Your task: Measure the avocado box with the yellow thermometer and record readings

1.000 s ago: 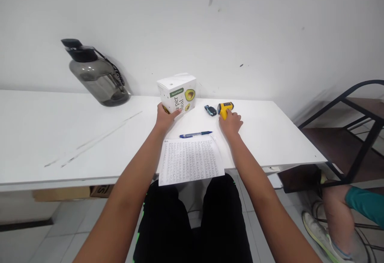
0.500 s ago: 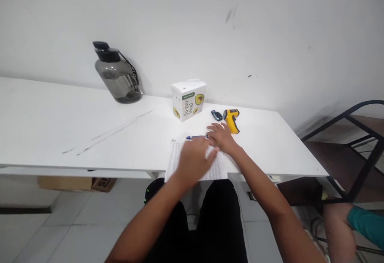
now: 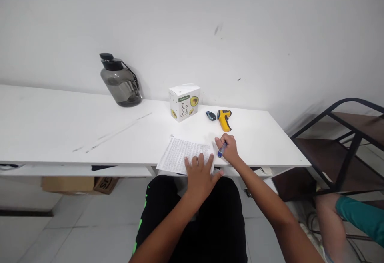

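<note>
A sheet of paper (image 3: 175,151) covered in rows of small writing lies at the front edge of the white table. My left hand (image 3: 200,175) rests flat on its right part, fingers spread. Just right of the sheet, my right hand (image 3: 229,148) is closed around a blue pen (image 3: 222,150), whose blue end points down and toward me. Beyond that hand lies a yellow infrared thermometer (image 3: 224,120), with a small dark wristwatch-like object (image 3: 211,115) beside it. A white box (image 3: 184,102) with avocado pictures stands behind the paper.
A large grey water bottle (image 3: 121,82) stands against the wall at the back left. Below the table is a cardboard box (image 3: 69,184). On the right are a dark metal-framed rack (image 3: 345,151) and another person's leg (image 3: 331,219).
The pen was lying beyond the paper and is now in my right hand, which has come nearer. My left hand has moved down and flattened on the sheet. The view has shifted slightly.
</note>
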A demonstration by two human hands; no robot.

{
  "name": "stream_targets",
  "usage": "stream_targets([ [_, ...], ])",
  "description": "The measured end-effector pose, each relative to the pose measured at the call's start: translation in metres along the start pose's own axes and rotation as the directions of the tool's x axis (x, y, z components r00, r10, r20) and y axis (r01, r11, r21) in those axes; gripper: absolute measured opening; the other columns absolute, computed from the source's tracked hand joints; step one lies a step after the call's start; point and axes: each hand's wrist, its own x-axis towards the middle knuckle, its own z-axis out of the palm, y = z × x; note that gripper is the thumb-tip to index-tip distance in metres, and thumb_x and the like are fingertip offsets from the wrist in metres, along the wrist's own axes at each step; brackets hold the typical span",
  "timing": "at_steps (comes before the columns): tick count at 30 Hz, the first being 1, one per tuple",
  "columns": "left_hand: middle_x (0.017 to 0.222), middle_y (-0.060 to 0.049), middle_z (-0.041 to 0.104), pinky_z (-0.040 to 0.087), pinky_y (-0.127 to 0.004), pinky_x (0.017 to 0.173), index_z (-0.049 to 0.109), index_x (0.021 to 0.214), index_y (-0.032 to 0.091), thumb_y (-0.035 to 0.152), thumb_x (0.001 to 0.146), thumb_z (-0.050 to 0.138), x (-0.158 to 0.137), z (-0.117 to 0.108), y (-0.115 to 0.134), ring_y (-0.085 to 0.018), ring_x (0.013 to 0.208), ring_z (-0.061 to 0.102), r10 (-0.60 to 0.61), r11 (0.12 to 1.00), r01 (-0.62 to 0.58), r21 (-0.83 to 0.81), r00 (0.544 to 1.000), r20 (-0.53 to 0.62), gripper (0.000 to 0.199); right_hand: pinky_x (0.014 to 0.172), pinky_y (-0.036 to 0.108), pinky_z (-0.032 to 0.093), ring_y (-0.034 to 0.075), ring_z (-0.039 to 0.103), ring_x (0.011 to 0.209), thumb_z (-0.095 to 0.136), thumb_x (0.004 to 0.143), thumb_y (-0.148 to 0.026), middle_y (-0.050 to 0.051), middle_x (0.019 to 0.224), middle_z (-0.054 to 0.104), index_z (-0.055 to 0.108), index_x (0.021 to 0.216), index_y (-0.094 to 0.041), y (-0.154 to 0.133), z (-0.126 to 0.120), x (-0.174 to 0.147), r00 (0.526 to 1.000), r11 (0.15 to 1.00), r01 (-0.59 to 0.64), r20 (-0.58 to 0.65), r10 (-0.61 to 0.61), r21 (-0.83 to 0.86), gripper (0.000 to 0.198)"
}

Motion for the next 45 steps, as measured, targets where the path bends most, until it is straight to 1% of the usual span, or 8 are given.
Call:
stream_targets([
  [4,0.15,-0.017,0.061,0.023,-0.086,0.117,0.055,0.152,0.037,0.073,0.086,0.062,-0.001,0.002,0.005,-0.047,0.136,0.055,0.018,0.991,-0.018,0.133,1.0,-0.001,0.075,0.083,0.039,0.05,0.023,0.06,0.081,0.029,0.098,-0.06,0.004,0.08,0.06,0.052,0.079,-0.026,-0.009,0.003,-0.002,0.996,0.962,-0.058,0.081,0.038,0.268,0.046],
  [8,0.151,-0.02,0.06,0.028,-0.084,0.115,0.05,0.156,0.034,0.073,0.084,0.066,-0.001,0.002,0.006,-0.048,0.139,0.053,0.044,0.98,-0.049,0.194,0.999,0.028,0.083,0.073,0.034,0.049,0.02,0.058,0.074,0.05,0.09,-0.056,0.0,0.076,0.06,0.055,0.087,-0.026,-0.011,0.006,0.0,0.967,0.897,-0.228,0.196,0.163,0.379,0.031],
  [11,0.152,-0.02,0.059,0.027,-0.084,0.115,0.049,0.156,0.035,0.075,0.083,0.066,-0.002,0.004,0.003,-0.048,0.142,0.05,0.057,0.977,-0.058,0.203,0.998,0.013,0.085,0.072,0.033,0.047,0.019,0.059,0.072,0.061,0.083,-0.052,-0.001,0.072,0.062,0.059,0.078,-0.024,-0.011,0.007,-0.001,0.942,0.891,-0.274,0.286,0.173,0.363,0.029],
  [16,0.158,-0.019,0.054,0.025,-0.081,0.119,0.047,0.158,0.035,0.069,0.086,0.067,-0.002,0.011,-0.001,-0.046,0.146,0.048,0.062,0.975,-0.065,0.212,0.998,0.021,0.082,0.068,0.031,0.044,0.017,0.055,0.066,0.061,0.081,-0.052,-0.001,0.061,0.058,0.051,0.059,-0.024,-0.013,0.008,-0.004,0.946,0.891,-0.286,0.255,0.202,0.352,0.037],
  [26,0.159,-0.017,0.052,0.027,-0.08,0.12,0.045,0.159,0.036,0.045,0.092,0.069,0.0,0.011,0.001,-0.043,0.147,0.046,0.055,0.971,-0.068,0.228,0.996,0.065,0.072,0.067,0.032,0.042,0.017,0.055,0.065,0.059,0.08,-0.047,-0.001,0.062,0.06,0.052,0.059,-0.024,-0.012,0.009,-0.004,0.938,0.897,-0.296,0.277,0.208,0.327,0.032],
  [33,0.16,-0.016,0.051,0.028,-0.079,0.12,0.043,0.16,0.036,0.044,0.094,0.067,0.0,0.011,0.001,-0.042,0.148,0.045,0.045,0.966,-0.064,0.252,0.996,0.079,0.071,0.066,0.031,0.042,0.017,0.054,0.065,0.06,0.079,-0.046,-0.001,0.061,0.059,0.051,0.058,-0.024,-0.013,0.008,-0.003,0.924,0.891,-0.312,0.324,0.204,0.33,0.031],
  [39,0.16,-0.017,0.051,0.028,-0.08,0.119,0.042,0.16,0.035,0.042,0.094,0.066,-0.001,0.01,0.001,-0.043,0.148,0.046,0.048,0.966,-0.065,0.249,0.996,0.075,0.071,0.067,0.032,0.042,0.018,0.055,0.066,0.06,0.08,-0.044,-0.001,0.062,0.06,0.05,0.057,-0.024,-0.014,0.007,-0.003,0.93,0.894,-0.316,0.288,0.226,0.318,0.031],
  [45,0.16,-0.017,0.05,0.026,-0.08,0.12,0.041,0.161,0.036,0.042,0.094,0.066,-0.001,0.012,0.001,-0.043,0.148,0.045,0.052,0.962,-0.071,0.262,0.996,0.077,0.072,0.065,0.032,0.041,0.017,0.052,0.063,0.06,0.08,-0.042,-0.002,0.058,0.054,0.047,0.056,-0.025,-0.014,0.008,-0.003,0.935,0.896,-0.307,0.275,0.222,0.32,0.033],
])
